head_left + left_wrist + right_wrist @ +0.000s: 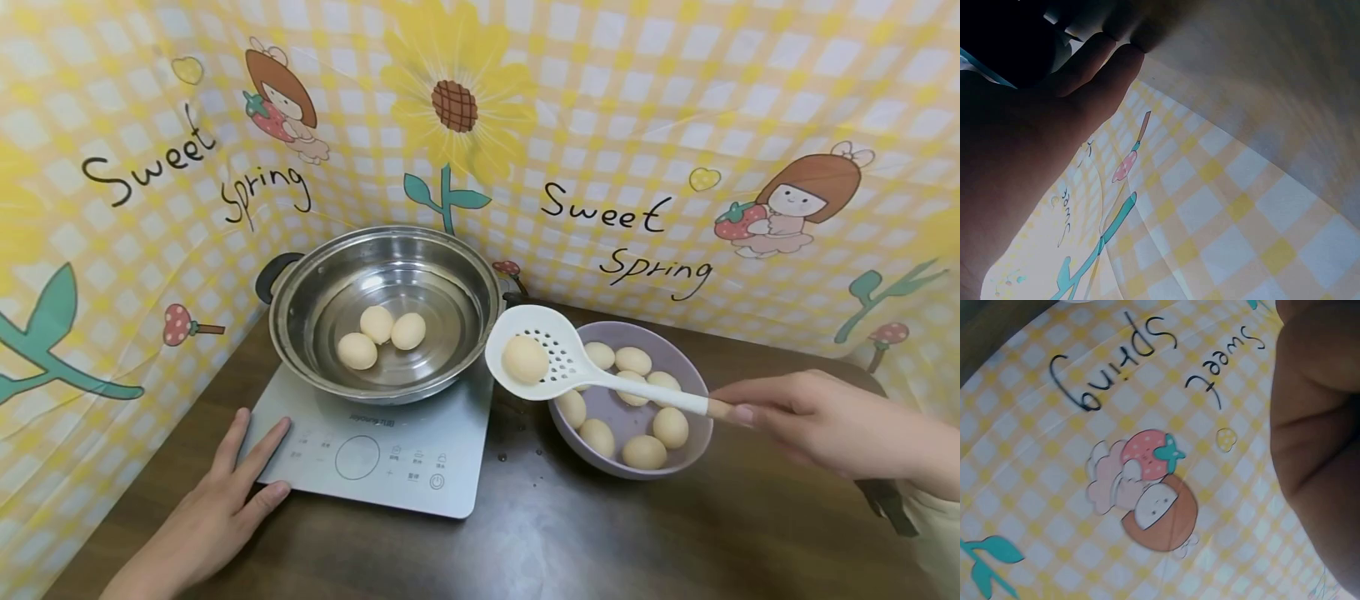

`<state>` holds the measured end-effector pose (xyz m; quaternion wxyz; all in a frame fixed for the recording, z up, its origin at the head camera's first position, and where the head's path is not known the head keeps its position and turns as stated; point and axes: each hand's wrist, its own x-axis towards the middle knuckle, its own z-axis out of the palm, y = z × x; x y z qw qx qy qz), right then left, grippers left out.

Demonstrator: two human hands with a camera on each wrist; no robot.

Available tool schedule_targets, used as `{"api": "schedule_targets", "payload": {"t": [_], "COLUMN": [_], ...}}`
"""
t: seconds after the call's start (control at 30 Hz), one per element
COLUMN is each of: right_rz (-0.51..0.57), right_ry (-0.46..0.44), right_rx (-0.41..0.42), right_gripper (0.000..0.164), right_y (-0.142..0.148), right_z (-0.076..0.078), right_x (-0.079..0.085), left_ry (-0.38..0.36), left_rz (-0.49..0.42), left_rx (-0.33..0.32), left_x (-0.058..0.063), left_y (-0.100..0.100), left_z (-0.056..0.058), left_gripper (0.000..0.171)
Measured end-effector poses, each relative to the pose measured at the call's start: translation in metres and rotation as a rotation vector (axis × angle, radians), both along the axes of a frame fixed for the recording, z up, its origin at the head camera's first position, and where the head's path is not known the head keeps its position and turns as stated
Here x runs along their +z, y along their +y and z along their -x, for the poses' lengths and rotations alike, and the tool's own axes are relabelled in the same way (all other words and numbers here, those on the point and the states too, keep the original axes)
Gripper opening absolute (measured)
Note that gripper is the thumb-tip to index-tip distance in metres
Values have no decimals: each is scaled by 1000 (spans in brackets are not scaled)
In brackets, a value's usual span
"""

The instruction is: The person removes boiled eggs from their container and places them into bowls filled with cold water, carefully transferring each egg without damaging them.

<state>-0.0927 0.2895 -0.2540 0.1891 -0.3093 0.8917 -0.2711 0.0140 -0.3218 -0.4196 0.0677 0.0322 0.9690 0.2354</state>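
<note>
My right hand [832,421] grips the handle end of a white slotted spoon [577,367]. One brown egg [526,360] lies in the spoon's bowl, held over the left rim of a purple bowl [617,421]. Several eggs sit in that bowl, some partly hidden under the spoon. To the left, a steel pot [450,367] holds three eggs [377,325] in shallow water. It stands on a white induction cooktop [300,450]. My left hand [202,508] rests with fingers spread at the cooktop's front left corner; the left wrist view shows it [1041,119] dark.
A yellow checked cloth [615,100] with printed flowers and figures hangs behind and at the left. The dark wooden table [540,542] has water drops between cooktop and bowl. Near the right forearm lies a dark object [888,504], mostly hidden.
</note>
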Motion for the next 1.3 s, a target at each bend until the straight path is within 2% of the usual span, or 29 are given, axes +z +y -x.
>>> {"api": "schedule_targets", "payload": {"t": [0.1, 0.4, 0.57, 0.73, 0.8, 0.9, 1.0, 1.13, 1.2, 1.3], "right_rz": [31, 168, 238, 264, 235, 167, 48, -93, -103, -49], "right_ry": [28, -6, -90, -126, -98, -46, 54, 198, 293, 452], "right_rx": [1, -55, -95, -148, -169, -188, -235, -327, -364, -389], "right_gripper": [30, 35, 49, 62, 60, 48, 27, 18, 19, 21], "right_y": [10, 53, 70, 78, 79, 81, 81, 78, 75, 69], "right_z": [-7, -33, -46, -56, -60, -62, -62, -63, -63, -62], "right_x": [-9, -53, -71, -82, -85, -88, -90, -91, -92, -94], "left_ry": [15, 17, 23, 26, 26, 26, 29, 34, 32, 30], "left_rz": [1, 14, 22, 25, 24, 19, 15, 16, 18, 17], "left_rx": [-4, -6, -4, -6, -7, -8, -10, -14, -14, -13], "left_x": [-2, -3, -1, 0, -1, -1, -1, -1, 0, 0], "left_y": [-1, 1, 1, 1, 1, 1, 1, 1, 1, 1], "left_z": [0, 0, 0, 0, 0, 0, 0, 0, 1, 0], "left_gripper": [74, 74, 74, 74, 74, 74, 74, 74, 74, 74]}}
